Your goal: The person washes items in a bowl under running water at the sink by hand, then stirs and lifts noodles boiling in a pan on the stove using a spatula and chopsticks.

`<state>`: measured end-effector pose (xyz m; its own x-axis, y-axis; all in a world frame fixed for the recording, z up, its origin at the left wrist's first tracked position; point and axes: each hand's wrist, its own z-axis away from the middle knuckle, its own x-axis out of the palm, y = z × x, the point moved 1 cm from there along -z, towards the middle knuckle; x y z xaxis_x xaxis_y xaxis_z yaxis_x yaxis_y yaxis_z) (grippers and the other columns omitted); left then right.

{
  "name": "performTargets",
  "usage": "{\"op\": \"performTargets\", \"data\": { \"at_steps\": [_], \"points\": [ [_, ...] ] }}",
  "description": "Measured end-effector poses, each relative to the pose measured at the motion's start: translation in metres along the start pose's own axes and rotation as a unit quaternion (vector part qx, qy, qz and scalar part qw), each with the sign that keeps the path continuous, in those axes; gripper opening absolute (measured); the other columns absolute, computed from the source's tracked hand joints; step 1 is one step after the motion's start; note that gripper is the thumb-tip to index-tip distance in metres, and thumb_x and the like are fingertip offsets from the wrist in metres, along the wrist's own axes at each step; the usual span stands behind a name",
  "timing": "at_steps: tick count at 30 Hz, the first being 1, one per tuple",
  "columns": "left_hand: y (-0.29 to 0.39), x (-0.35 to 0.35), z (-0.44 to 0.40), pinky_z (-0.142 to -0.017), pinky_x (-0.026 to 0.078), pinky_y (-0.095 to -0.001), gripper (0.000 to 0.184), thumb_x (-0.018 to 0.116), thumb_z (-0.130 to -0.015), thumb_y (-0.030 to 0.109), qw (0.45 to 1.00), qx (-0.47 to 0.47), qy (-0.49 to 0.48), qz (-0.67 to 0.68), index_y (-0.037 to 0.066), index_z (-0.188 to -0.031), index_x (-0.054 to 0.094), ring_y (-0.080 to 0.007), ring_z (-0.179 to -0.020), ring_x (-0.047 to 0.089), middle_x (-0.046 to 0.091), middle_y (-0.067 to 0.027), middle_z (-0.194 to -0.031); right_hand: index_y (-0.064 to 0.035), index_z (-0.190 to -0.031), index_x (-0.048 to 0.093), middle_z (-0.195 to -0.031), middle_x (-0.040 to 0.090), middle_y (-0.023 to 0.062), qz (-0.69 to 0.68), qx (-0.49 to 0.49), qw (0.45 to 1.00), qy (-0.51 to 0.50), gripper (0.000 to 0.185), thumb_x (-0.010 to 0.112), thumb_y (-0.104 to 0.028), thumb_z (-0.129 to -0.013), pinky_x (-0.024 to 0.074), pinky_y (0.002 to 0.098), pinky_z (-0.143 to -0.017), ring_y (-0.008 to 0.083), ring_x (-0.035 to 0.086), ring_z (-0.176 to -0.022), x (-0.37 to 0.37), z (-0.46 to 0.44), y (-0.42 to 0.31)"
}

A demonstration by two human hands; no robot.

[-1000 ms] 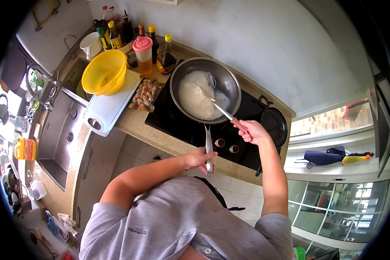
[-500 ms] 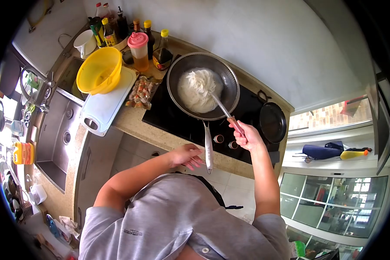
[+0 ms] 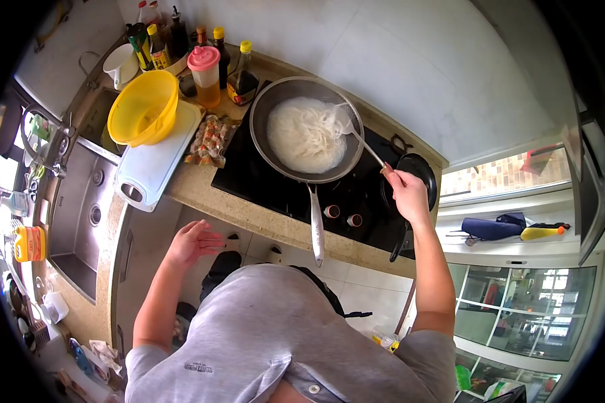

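Note:
A deep grey pan [image 3: 259, 101] sits on the black cooktop [image 3: 249, 176], its metal handle [image 3: 316, 228] pointing toward my body. White noodles [image 3: 308, 134] in pale liquid lie inside it. My right hand [image 3: 408, 192] is closed round the dark reddish handle of a long utensil [image 3: 368, 149], whose head rests at the right side of the noodles, inside the pan. My left hand [image 3: 195, 243] is off the pan, in the air before the counter's front edge, its fingers apart and nothing held.
A yellow bowl [image 3: 143, 109] overlaps a pale blue cutting board [image 3: 156, 171]. Beside them lie packaged food [image 3: 210, 140], a pink-lidded jug [image 3: 204, 75] and several bottles. A sink [image 3: 81, 208] is at the left; a small black pan [image 3: 420, 171] stands right of the large one.
My left hand has let go of the pan handle and moved left. My right hand has shifted up and right, bringing the utensil's head to the right side of the pan.

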<state>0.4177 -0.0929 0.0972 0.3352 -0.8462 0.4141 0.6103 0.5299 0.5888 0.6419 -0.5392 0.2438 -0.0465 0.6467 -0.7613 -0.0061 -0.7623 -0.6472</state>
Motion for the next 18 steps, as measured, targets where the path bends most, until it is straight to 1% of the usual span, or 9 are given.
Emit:
{"op": "performTargets", "data": {
  "at_steps": [1, 2, 3, 5, 7, 9, 13, 15, 18],
  "points": [
    [-0.003, -0.006, 0.002, -0.076, 0.058, -0.0432, 0.033, 0.053, -0.103, 0.033, 1.000, 0.004, 0.015, 0.021, 0.002, -0.113, 0.053, -0.0346, -0.094, 0.070, 0.068, -0.0220, -0.105, -0.0056, -0.099, 0.072, -0.078, 0.071, 0.0131, 0.062, -0.134, 0.988, 0.053, 0.023, 0.061, -0.026, -0.097, 0.0505, 0.0344, -0.060, 0.0281, 0.068, -0.063, 0.004, 0.003, -0.010],
    [-0.007, -0.010, 0.004, -0.076, 0.058, -0.0432, 0.033, 0.053, -0.103, 0.033, 1.000, 0.004, 0.015, 0.022, 0.002, -0.113, 0.053, -0.0346, -0.094, 0.070, 0.068, -0.0220, -0.105, -0.0112, -0.107, 0.072, -0.089, 0.071, 0.0158, 0.068, -0.146, 0.986, 0.048, 0.022, 0.060, -0.026, -0.097, 0.0530, 0.0386, -0.063, 0.0365, 0.069, -0.074, 0.009, 0.010, -0.032],
    [-0.011, -0.015, 0.004, -0.076, 0.058, -0.0434, 0.032, 0.053, -0.103, 0.033, 0.999, 0.007, 0.029, 0.027, 0.002, -0.111, 0.053, -0.0349, -0.094, 0.070, 0.068, -0.0210, -0.103, -0.0109, -0.107, 0.072, -0.081, 0.070, 0.0154, 0.140, -0.173, 0.973, 0.057, 0.021, 0.063, -0.025, -0.095, 0.0526, 0.0429, -0.059, 0.0369, 0.067, -0.069, 0.015, 0.015, -0.045],
    [-0.021, -0.027, 0.005, -0.076, 0.058, -0.0436, 0.031, 0.053, -0.103, 0.033, 0.999, 0.011, 0.041, 0.033, 0.003, -0.109, 0.053, -0.0351, -0.093, 0.070, 0.069, -0.0200, -0.101, -0.0087, -0.109, 0.073, -0.081, 0.069, 0.0175, 0.271, -0.196, 0.941, 0.047, 0.021, 0.066, -0.021, -0.094, 0.0543, 0.0417, -0.060, 0.0362, 0.068, -0.071, 0.030, 0.027, -0.054],
    [-0.036, -0.047, 0.006, -0.075, 0.058, -0.0432, 0.030, 0.053, -0.103, 0.033, 0.994, 0.000, 0.070, 0.079, 0.004, -0.109, 0.053, -0.0341, -0.091, 0.070, 0.069, -0.0187, -0.098, -0.0100, -0.111, 0.072, -0.064, 0.058, 0.0138, 0.302, -0.261, 0.916, 0.048, 0.024, 0.070, -0.020, -0.089, 0.0514, 0.0440, -0.053, 0.0348, 0.062, -0.056, 0.039, 0.047, -0.054],
    [-0.053, -0.072, 0.008, -0.074, 0.058, -0.0431, 0.030, 0.054, -0.102, 0.033, 0.991, -0.001, 0.102, 0.086, 0.004, -0.108, 0.053, -0.0335, -0.090, 0.070, 0.069, -0.0183, -0.098, -0.0100, -0.110, 0.073, -0.064, 0.057, 0.0116, 0.314, -0.290, 0.903, 0.043, 0.024, 0.070, -0.022, -0.089, 0.0487, 0.0425, -0.047, 0.0302, 0.060, -0.052, 0.027, 0.068, -0.064],
    [-0.084, -0.115, 0.020, -0.073, 0.058, -0.0441, 0.025, 0.054, -0.102, 0.035, 0.978, -0.010, 0.175, 0.111, 0.010, -0.097, 0.056, -0.0325, -0.088, 0.071, 0.070, -0.0157, -0.094, -0.0100, -0.110, 0.073, -0.064, 0.057, 0.0105, 0.342, -0.292, 0.893, 0.014, 0.024, 0.070, -0.021, -0.088, 0.0490, 0.0414, -0.047, 0.0292, 0.060, -0.052, -0.008, 0.094, -0.080],
    [-0.097, -0.130, 0.024, -0.072, 0.058, -0.0433, 0.027, 0.055, -0.101, 0.034, 0.975, -0.015, 0.194, 0.109, 0.007, -0.102, 0.054, -0.0320, -0.086, 0.071, 0.069, -0.0166, -0.095, -0.0116, -0.110, 0.073, -0.064, 0.057, 0.0102, 0.326, -0.288, 0.900, -0.033, 0.024, 0.071, -0.021, -0.088, 0.0495, 0.0423, -0.049, 0.0298, 0.060, -0.053, -0.024, 0.097, -0.083],
    [-0.110, -0.143, 0.029, -0.071, 0.059, -0.0426, 0.031, 0.056, -0.101, 0.034, 0.970, -0.020, 0.211, 0.115, 0.004, -0.109, 0.052, -0.0313, -0.084, 0.070, 0.068, -0.0174, -0.096, -0.0110, -0.111, 0.072, -0.081, 0.071, 0.0119, 0.175, -0.186, 0.966, -0.047, 0.023, 0.067, -0.021, -0.092, 0.0540, 0.0379, -0.064, 0.0285, 0.070, -0.071, -0.048, 0.072, -0.083]
  ]
}}
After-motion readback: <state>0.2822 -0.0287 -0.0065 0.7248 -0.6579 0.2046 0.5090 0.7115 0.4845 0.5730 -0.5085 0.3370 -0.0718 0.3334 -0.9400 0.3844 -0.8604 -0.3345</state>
